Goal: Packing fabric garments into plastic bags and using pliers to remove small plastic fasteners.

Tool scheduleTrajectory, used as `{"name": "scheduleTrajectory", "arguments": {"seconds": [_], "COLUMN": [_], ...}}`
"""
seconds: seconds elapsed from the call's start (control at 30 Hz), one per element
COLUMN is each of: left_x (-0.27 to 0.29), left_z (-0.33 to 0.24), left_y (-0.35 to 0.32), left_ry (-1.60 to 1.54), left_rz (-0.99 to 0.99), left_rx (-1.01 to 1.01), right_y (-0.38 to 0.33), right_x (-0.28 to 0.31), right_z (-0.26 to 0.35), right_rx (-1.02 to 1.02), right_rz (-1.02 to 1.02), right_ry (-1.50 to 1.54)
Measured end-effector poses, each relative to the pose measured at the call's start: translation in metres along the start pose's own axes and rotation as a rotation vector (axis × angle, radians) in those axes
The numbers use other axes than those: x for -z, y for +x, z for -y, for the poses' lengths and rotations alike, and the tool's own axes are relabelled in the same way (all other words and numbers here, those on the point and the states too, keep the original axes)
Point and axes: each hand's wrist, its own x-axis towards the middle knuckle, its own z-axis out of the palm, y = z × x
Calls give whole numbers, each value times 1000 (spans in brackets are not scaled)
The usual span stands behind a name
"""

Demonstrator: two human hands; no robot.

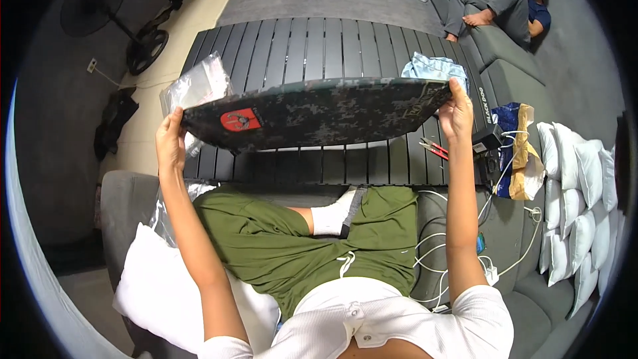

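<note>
A dark digital-camouflage cloth piece (332, 113) with a red emblem near its left end is stretched between my hands, above the slatted table. My left hand (171, 141) pinches its left corner. At the upper right corner my right hand (456, 114) grips it, thumb on top. The cloth sags slightly along its lower edge; its far side is hidden. Clear plastic packaging (196, 83) lies on the table just beyond my left hand. Behind my right hand is a folded light-blue cloth (435, 66), and red-handled pointed tools (435, 149) lie beside my right wrist.
The dark slatted table (306, 46) spans the middle. White cables (432, 246) trail over the grey sofa at my right, near a blue-and-tan bag (522, 153) and stacked pale cushions (578, 193). A white pillow (153, 286) lies at my left. Another person (512, 10) reclines at far right.
</note>
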Motion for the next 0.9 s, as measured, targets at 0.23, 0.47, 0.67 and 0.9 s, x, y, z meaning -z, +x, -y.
{"name": "scheduleTrajectory", "arguments": {"seconds": [0.23, 0.47, 0.67, 0.9], "left_x": [-8, -16, -36, -38], "left_z": [-5, -9, -30, -16], "left_y": [-8, -5, 13, 3], "left_ry": [22, 41, 314, 119], "left_rz": [67, 44, -136, -173], "left_rx": [35, 20, -268, -149], "right_y": [1, 12, 17, 22], "right_x": [17, 27, -19, 9], "right_z": [5, 19, 41, 50], "right_rx": [-50, -17, 376, 291], "right_rz": [-52, -40, -73, -73], "right_ry": [-125, -163, -311, -358]}}
